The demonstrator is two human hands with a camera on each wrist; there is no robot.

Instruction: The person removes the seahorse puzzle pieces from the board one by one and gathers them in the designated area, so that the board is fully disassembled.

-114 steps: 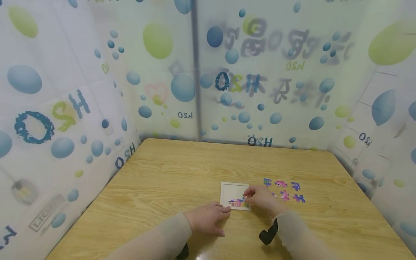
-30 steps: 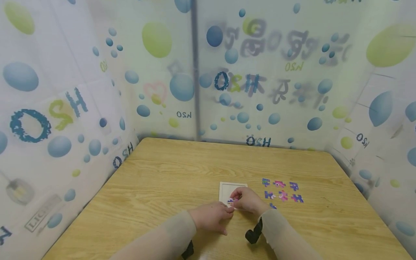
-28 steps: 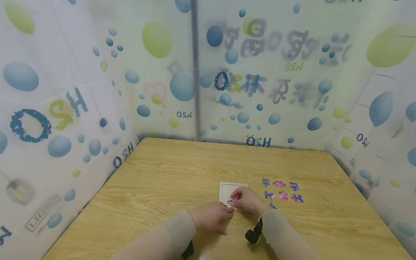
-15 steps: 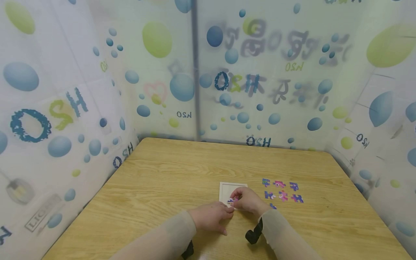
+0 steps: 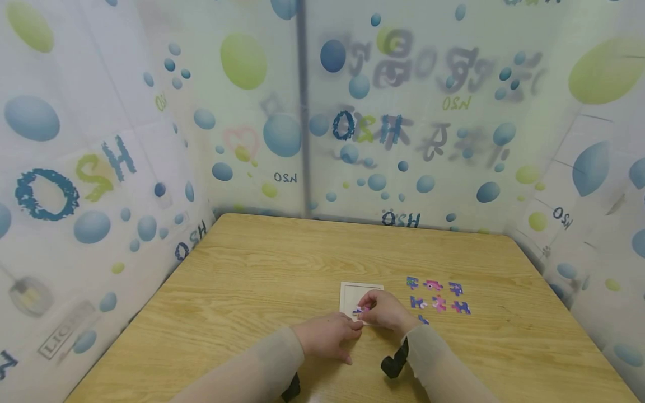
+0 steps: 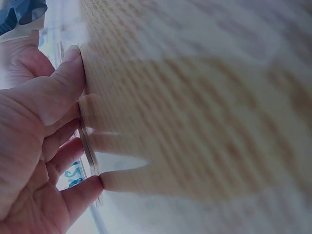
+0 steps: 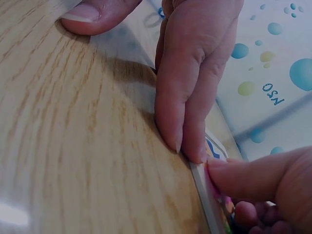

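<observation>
A small white puzzle tray [image 5: 349,291] lies on the table. Assembled pieces along its near side are mostly hidden by my right hand [image 5: 387,310]. This hand's thumb and fingers pinch a purple and pink puzzle piece [image 5: 359,311] down in the tray's near left part. In the right wrist view the right thumb [image 7: 243,175] presses at the pieces just inside the tray's rim. My left hand [image 5: 327,336] lies with fingers loosely extended, fingertips touching the tray's near edge. The left wrist view shows the left hand [image 6: 44,122] against the thin tray edge [image 6: 87,146].
Loose puzzle pieces [image 5: 438,303] lie in rows to the right of the tray, and one more [image 5: 423,319] is partly hidden by the right wrist. The wooden table [image 5: 262,263] ends at a patterned curtain [image 5: 252,140]. A black strap [image 5: 395,361] hangs under the right cuff.
Since the oldest frame, my right hand has moved left along the tray, from its right side to its near left part. Over the last second, both hands have stayed nearly still.
</observation>
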